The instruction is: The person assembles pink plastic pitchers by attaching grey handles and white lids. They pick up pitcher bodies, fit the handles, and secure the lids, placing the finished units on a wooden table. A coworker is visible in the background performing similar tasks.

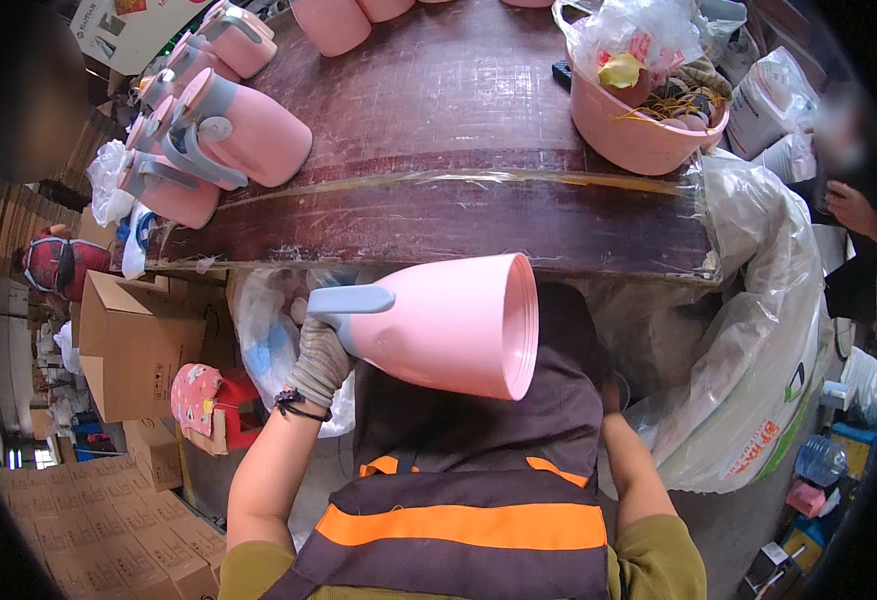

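Observation:
My left hand (321, 362), in a grey-striped knit glove, is closed around the grey spout end of a pink plastic jug (429, 325). The jug lies sideways above my lap, its wide threaded rim turned to the right and its blue-grey handle (352, 300) on top. Down by my right thigh, my right hand (615, 392) is mostly hidden at the edge of the dark apron (469, 420), beside a big clear plastic bag (749, 350). Its fingers do not show.
Several pink jugs (259, 135) stand at the left of the dark red table (419, 110). A pink tub (619, 130) of small parts and plastic wrap sits at the right. Cardboard boxes (144, 345) fill the lower left. Another person's hand (852, 210) shows at far right.

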### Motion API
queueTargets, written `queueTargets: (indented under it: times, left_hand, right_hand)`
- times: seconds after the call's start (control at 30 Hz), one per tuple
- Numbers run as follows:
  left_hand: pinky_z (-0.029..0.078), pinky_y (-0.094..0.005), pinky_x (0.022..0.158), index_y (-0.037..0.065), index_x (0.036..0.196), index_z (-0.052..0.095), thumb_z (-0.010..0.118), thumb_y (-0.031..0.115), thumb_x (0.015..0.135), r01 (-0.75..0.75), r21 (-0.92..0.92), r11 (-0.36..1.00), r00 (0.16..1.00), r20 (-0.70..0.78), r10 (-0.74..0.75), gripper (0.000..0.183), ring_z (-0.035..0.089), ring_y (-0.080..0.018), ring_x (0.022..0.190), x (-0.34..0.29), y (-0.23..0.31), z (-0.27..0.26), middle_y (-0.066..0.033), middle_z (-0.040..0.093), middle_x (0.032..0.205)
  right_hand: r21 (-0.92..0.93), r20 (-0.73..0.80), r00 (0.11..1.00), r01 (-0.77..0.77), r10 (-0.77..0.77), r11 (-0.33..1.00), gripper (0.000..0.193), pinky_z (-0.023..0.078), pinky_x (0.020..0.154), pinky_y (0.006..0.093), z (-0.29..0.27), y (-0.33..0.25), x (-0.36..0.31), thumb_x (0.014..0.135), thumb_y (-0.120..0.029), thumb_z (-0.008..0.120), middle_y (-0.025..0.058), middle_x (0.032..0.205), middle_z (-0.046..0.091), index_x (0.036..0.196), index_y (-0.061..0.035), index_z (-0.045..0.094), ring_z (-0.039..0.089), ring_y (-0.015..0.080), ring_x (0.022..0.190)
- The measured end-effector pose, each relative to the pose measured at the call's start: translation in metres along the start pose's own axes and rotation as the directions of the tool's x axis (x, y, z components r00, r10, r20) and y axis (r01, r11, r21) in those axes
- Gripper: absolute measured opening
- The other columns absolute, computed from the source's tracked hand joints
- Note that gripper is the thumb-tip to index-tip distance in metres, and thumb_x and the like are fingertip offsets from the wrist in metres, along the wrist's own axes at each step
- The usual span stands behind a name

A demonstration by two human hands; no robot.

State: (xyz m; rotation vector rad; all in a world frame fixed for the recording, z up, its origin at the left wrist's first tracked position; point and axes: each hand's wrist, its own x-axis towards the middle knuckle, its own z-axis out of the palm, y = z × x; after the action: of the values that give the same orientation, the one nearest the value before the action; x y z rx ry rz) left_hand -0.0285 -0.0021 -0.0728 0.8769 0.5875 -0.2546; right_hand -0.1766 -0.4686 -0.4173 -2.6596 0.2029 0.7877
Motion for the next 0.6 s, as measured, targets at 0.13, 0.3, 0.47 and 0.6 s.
queueTargets:
  times: [0.13,0.3,0.47,0.6]
  left_hand:
    - [0.041,-0.0472,0.102,0.005,0.127,0.051,0.045,0.050,0.092,-0.031,-0.020,0.999,0.996,0.082,0.033,0.057,0.051,-0.0307,0.119,0.003,-0.003,0.004,-0.0123,0.053,0.131]
    - [0.040,-0.0472,0.103,0.007,0.129,0.049,0.041,0.055,0.092,-0.080,0.057,0.995,0.996,-0.044,0.082,0.061,0.049,-0.0311,0.121,0.022,-0.021,-0.011,-0.0124,0.052,0.133]
    - [0.042,-0.0475,0.101,0.005,0.128,0.050,0.041,0.057,0.092,-0.038,-0.039,0.999,0.997,-0.071,0.035,0.063,0.052,-0.0321,0.117,0.025,-0.026,-0.025,-0.0142,0.054,0.130]
    - [0.042,-0.0476,0.101,0.004,0.128,0.050,0.040,0.057,0.092,-0.058,0.021,0.998,0.998,0.005,0.058,0.065,0.052,-0.0320,0.117,0.012,-0.026,-0.005,-0.0142,0.054,0.129]
  right_hand:
    - [0.055,-0.159,0.973,-0.158,0.165,0.986,0.026,0.050,0.081,0.0424,-0.031,-0.009,-0.018,0.089,-0.021,0.051,0.0175,0.106,0.066,0.102,-0.0040,0.065,0.063,0.0327,0.095]
    - [0.905,-0.198,0.874,-0.012,0.444,0.426,0.024,0.043,0.066,0.0288,-0.079,-0.007,-0.056,0.091,-0.025,0.059,0.0030,0.086,0.062,0.101,-0.0030,0.064,0.055,0.0145,0.076]
    - [0.941,-0.332,0.880,0.284,0.340,0.184,0.028,0.043,0.077,0.0218,-0.216,-0.121,-0.156,0.088,-0.014,0.065,-0.0002,0.098,0.060,0.111,0.0000,0.058,0.054,0.0068,0.088]
    - [0.831,-0.553,0.815,0.527,0.172,0.177,0.034,0.045,0.090,0.0291,-0.264,-0.208,-0.177,0.085,-0.013,0.068,0.0067,0.112,0.061,0.114,0.0009,0.058,0.056,0.0155,0.103]
